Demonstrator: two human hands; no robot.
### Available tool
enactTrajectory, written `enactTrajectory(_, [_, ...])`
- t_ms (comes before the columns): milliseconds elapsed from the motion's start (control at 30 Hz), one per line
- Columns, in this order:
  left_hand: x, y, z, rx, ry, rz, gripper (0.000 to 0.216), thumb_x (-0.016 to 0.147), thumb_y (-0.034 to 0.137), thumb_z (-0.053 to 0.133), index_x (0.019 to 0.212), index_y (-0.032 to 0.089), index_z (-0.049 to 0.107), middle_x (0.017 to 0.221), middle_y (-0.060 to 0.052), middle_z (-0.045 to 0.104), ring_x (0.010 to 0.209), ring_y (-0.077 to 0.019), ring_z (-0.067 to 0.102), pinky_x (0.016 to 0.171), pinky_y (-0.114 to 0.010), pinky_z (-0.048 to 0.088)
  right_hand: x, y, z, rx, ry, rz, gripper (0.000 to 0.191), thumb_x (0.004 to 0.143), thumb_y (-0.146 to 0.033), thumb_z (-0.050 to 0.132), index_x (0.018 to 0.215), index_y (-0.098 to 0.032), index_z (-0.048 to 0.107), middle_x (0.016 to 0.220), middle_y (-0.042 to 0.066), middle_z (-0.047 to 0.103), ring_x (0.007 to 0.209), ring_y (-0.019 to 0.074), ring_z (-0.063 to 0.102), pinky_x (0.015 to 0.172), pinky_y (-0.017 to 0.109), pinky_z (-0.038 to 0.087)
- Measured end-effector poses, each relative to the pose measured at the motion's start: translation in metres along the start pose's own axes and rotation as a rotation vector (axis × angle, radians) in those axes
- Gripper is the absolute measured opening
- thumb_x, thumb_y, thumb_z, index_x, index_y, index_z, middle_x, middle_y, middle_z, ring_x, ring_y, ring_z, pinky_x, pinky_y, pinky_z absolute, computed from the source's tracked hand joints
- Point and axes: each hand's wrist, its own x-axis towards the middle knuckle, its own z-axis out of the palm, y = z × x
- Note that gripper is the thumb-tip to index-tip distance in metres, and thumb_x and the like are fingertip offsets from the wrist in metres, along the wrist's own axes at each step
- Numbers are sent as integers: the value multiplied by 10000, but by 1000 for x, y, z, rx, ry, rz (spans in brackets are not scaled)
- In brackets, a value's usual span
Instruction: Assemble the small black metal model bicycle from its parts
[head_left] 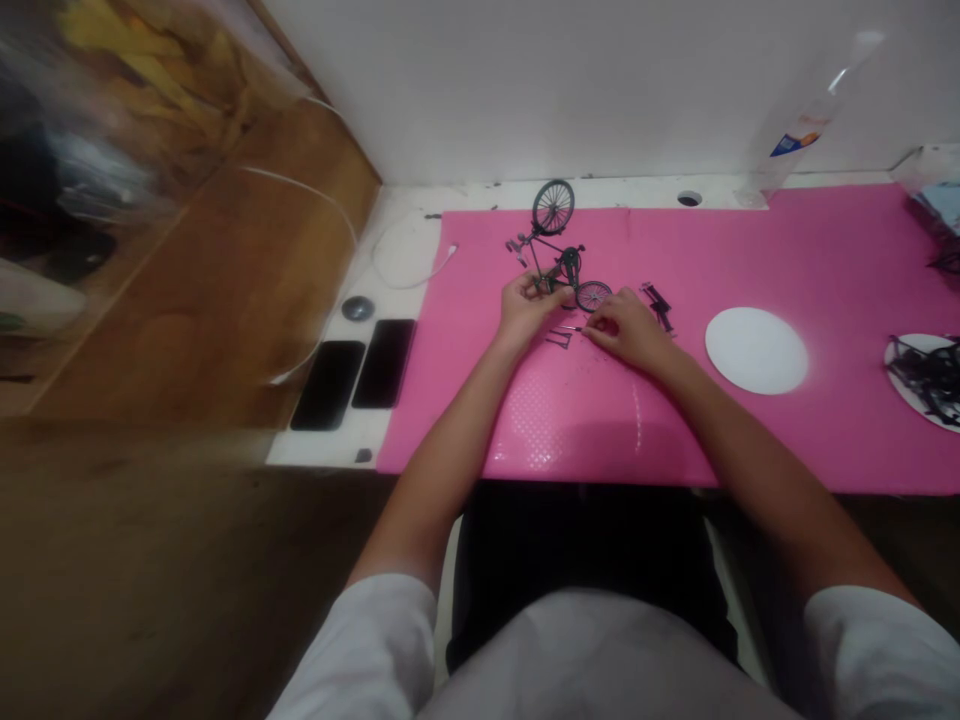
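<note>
A small black model bicycle [558, 240] lies on the pink mat [750, 250], its front wheel toward the wall and its rear wheel [593, 295] near my hands. My left hand [525, 305] is closed around the frame near the rear wheel. My right hand [626, 325] pinches a thin tool or pin [571, 328] pointing left toward the bicycle. Small black parts [660, 305] lie just beyond my right hand, and another small piece [559, 340] lies below the left.
A white round plate [756, 350] sits right of my hands; a second plate [911, 385] with several black parts is at the right edge. Two dark phones [356, 370] lie left of the mat beside a white cable [397, 275]. A clear bottle [802, 120] leans on the wall.
</note>
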Motion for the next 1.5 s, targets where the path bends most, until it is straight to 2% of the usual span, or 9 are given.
enactTrajectory(300, [-1, 3, 1, -20, 2, -2, 549, 563, 289, 1123, 1001, 196, 807, 862, 9, 812, 760, -129, 773, 734, -254, 640, 1, -5, -6, -61, 16, 40, 205, 1061, -399, 725, 1011, -230, 830, 1072, 135, 805, 1116, 360, 648, 1085, 569, 533])
enactTrajectory(400, [-3, 5, 1, -30, 0, -15, 507, 596, 252, 1107, 995, 192, 800, 868, 2, 810, 796, -143, 791, 749, -265, 660, 1, -1, -18, -196, 116, 179, 325, 1104, -450, 632, 1134, -198, 836, 1153, 188, 779, 1213, 411, 632, 1107, 624, 514])
enactTrajectory(533, [-4, 6, 1, -44, -7, -16, 470, 635, 213, 1075, 1013, 183, 798, 886, -15, 828, 811, -159, 807, 766, -291, 684, -3, 13, -36, -385, 204, 415, 429, 1114, -422, 557, 1376, -141, 749, 1447, 280, 691, 1384, 492, 564, 1143, 714, 467])
enactTrajectory(633, [-4, 6, 2, -46, -13, -19, 488, 637, 205, 1069, 1046, 184, 803, 905, -22, 843, 806, -157, 807, 783, -299, 691, -6, 20, -41, -432, 146, 554, 521, 1099, -423, 595, 1495, -90, 655, 1521, 338, 631, 1400, 516, 559, 1108, 703, 498])
enactTrajectory(733, [-4, 5, 2, -49, -11, -23, 495, 631, 221, 1071, 1047, 185, 805, 912, -24, 841, 785, -159, 804, 787, -313, 696, -6, 20, -40, -399, 84, 610, 495, 1104, -406, 578, 1489, -103, 648, 1493, 325, 654, 1353, 484, 595, 1051, 635, 546])
enactTrajectory(900, [-2, 4, 3, -38, 9, -45, 506, 633, 191, 1061, 1072, 183, 809, 895, -4, 814, 796, -157, 806, 812, -313, 693, -4, 14, -33, -310, 64, 600, 416, 1097, -384, 558, 1421, -162, 694, 1451, 269, 692, 1227, 419, 665, 987, 565, 566])
enactTrajectory(1133, [-1, 5, 4, -30, 6, -43, 474, 664, 175, 1061, 1065, 188, 809, 899, -10, 811, 798, -154, 785, 807, -325, 699, -6, 27, -23, -190, 146, 421, 251, 1037, -386, 631, 1179, -223, 760, 1251, 204, 764, 1073, 373, 684, 927, 545, 555])
enactTrajectory(1267, [-1, 5, 3, -46, -21, -50, 490, 670, 184, 1062, 1094, 180, 818, 969, -38, 836, 836, -170, 797, 839, -351, 705, -4, 32, -19, -116, 198, 357, 222, 1024, -403, 653, 1132, -245, 766, 1158, 169, 798, 1020, 344, 683, 911, 523, 562])
enactTrajectory(1500, [0, 5, 5, -41, -10, -51, 497, 671, 191, 1062, 1102, 186, 815, 930, -21, 829, 821, -172, 806, 826, -337, 700, -1, 22, -18, -21, 189, 344, 219, 997, -360, 658, 1124, -228, 779, 1135, 159, 816, 1009, 347, 718, 974, 548, 575])
